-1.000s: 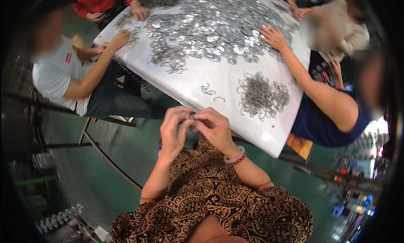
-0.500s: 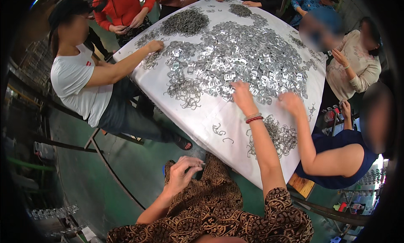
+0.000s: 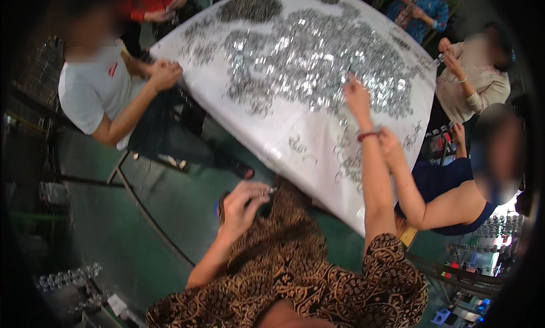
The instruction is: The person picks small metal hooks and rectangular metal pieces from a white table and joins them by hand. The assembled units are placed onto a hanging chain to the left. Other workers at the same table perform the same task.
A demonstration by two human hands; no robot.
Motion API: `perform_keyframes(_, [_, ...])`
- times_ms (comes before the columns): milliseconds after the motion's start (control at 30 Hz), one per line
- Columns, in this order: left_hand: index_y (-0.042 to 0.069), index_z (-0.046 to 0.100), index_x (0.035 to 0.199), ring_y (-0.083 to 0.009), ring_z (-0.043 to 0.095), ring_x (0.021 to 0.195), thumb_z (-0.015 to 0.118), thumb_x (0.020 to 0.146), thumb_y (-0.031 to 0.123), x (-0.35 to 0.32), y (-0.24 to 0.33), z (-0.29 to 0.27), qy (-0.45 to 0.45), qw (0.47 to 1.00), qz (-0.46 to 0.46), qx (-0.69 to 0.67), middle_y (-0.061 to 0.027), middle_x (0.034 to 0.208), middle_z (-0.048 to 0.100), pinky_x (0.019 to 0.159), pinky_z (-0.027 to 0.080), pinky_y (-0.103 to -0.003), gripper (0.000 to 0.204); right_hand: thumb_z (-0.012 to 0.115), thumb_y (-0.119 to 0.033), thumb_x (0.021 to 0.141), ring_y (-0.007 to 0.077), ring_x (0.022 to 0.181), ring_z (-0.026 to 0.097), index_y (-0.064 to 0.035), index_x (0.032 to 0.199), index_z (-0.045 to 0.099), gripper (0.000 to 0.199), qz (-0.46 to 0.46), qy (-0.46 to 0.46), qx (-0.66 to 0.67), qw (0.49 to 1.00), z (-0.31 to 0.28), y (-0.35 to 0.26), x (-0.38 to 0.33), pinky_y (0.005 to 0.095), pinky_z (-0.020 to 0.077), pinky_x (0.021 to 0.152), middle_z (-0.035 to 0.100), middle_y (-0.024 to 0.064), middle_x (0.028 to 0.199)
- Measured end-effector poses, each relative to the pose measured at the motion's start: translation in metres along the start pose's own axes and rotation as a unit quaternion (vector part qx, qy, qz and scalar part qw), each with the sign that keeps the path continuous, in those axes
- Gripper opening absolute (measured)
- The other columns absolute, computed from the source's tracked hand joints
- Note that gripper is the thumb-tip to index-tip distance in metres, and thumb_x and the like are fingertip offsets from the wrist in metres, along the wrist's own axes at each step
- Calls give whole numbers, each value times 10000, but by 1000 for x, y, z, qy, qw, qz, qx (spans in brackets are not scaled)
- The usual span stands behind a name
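Observation:
My left hand [image 3: 244,207] is raised over my lap, off the table's near edge, thumb and fingers pinched on a small metal piece [image 3: 273,190] whose exact shape is too small to make out. My right arm, with a red bracelet at the wrist, reaches across the table. Its hand [image 3: 357,99] is at the near right part of a wide heap of small silver metal buckles [image 3: 318,58]; the fingers look drawn together, somewhat blurred, and what they hold is unclear. Curved metal hooks [image 3: 347,160] lie loose left of my right forearm, and a few more hooks [image 3: 296,144] lie further left.
A white-covered table [image 3: 272,123] carries the heap and a dark pile of small metal parts [image 3: 250,7] at the far left. Close by my right forearm is a co-worker's hand [image 3: 392,145]. A person in a white shirt [image 3: 91,98] sits at left; several others surround the table.
My right hand has shifted right along the heap's near side. The neighbour's hand has drawn back toward my forearm. The person at left has pulled a hand back from the table. The view has tilted.

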State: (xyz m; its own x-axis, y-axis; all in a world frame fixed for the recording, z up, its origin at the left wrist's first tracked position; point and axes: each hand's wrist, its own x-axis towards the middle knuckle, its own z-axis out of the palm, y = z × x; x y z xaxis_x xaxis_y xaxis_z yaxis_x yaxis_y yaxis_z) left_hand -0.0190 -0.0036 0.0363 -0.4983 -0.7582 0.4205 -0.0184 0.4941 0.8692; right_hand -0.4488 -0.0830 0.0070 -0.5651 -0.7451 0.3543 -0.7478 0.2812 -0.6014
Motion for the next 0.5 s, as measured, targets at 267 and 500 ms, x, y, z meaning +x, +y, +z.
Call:
perform_keyframes(267, [-1,619,852,-268,674,871,741,765,-47,-16,-1,-2,34,999,16,-7,-129,942,708,783,514,-363,156,656,-158,818,371,804,687,-40,927,739,181,-80,-180,-106,975,7,-25,-19,437,545,791,705,192,812])
perform_keyframes(500, [8,636,859,-241,672,859,757,742,-58,-21,4,-6,37,999,28,21,-113,948,709,736,526,-333,181,758,-146,745,417,1039,596,30,1070,685,377,-109,-105,-87,985,86,-11,-40,443,489,891,621,275,1086])
